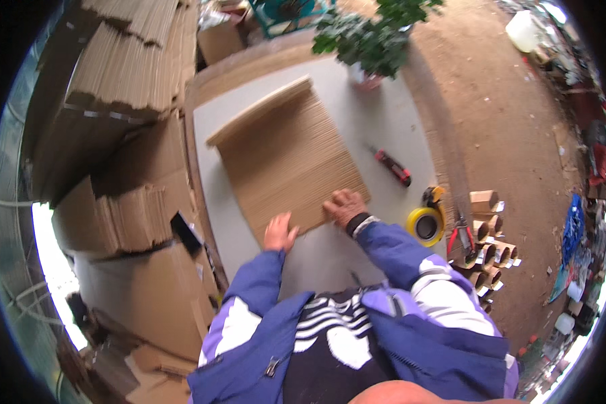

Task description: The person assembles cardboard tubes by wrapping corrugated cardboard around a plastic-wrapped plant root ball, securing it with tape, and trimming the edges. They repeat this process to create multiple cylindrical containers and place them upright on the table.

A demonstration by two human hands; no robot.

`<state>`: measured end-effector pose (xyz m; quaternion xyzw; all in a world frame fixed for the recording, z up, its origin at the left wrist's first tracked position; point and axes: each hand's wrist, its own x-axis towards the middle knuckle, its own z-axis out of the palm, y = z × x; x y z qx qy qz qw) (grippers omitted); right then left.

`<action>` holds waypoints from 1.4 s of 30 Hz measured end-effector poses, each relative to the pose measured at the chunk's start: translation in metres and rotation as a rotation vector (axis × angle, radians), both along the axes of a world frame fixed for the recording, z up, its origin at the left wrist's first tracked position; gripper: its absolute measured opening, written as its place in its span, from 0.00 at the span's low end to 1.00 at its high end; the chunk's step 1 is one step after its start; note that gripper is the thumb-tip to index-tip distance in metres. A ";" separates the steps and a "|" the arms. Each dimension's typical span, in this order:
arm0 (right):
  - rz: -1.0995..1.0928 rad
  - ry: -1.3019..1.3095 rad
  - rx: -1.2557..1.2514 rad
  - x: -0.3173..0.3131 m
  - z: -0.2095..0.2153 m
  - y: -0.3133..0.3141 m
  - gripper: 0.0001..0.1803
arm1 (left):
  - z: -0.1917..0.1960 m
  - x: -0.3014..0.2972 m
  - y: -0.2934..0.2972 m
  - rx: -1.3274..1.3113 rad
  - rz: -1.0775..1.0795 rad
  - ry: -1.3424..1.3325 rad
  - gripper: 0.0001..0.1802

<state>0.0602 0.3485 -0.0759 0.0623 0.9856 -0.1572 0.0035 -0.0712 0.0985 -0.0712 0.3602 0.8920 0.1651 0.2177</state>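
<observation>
A sheet of ribbed brown cardboard (pixel 283 168) lies on the pale tabletop (pixel 236 232), its far end curled up into a roll. At the sheet's near left corner rests my left hand (pixel 280 234), fingers stretched out and thumb apart. My right hand (pixel 347 207) lies spread on the near right corner, pressing on the ribbed surface with nothing gripped. Right of the sheet is a red and black utility knife (pixel 392 167). Closer to my right sleeve sits a yellow roll of tape (pixel 425 225) with a dispenser.
A potted plant (pixel 370 47) stands at the table's far right. Red-handled pliers (pixel 461 239) lie at the right edge, beside several short cardboard tubes (pixel 489 252). Tall stacks of flat cardboard (pixel 121 71) rise along the left, with a dark flat object (pixel 186 233) against them.
</observation>
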 end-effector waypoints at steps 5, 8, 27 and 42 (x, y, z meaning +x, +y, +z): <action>0.011 -0.071 -0.194 0.038 0.001 -0.005 0.35 | -0.017 -0.067 0.080 0.195 0.006 0.222 0.31; 0.024 -0.105 -0.277 0.046 0.002 -0.005 0.36 | -0.013 -0.122 0.141 0.023 -0.021 0.236 0.32; -0.005 -0.362 -1.064 0.032 0.041 0.083 0.16 | -0.073 -0.214 0.294 0.010 0.230 0.505 0.56; -0.573 -0.237 0.397 -0.260 -0.019 0.623 0.38 | -0.074 -0.217 0.285 0.010 0.190 0.510 0.58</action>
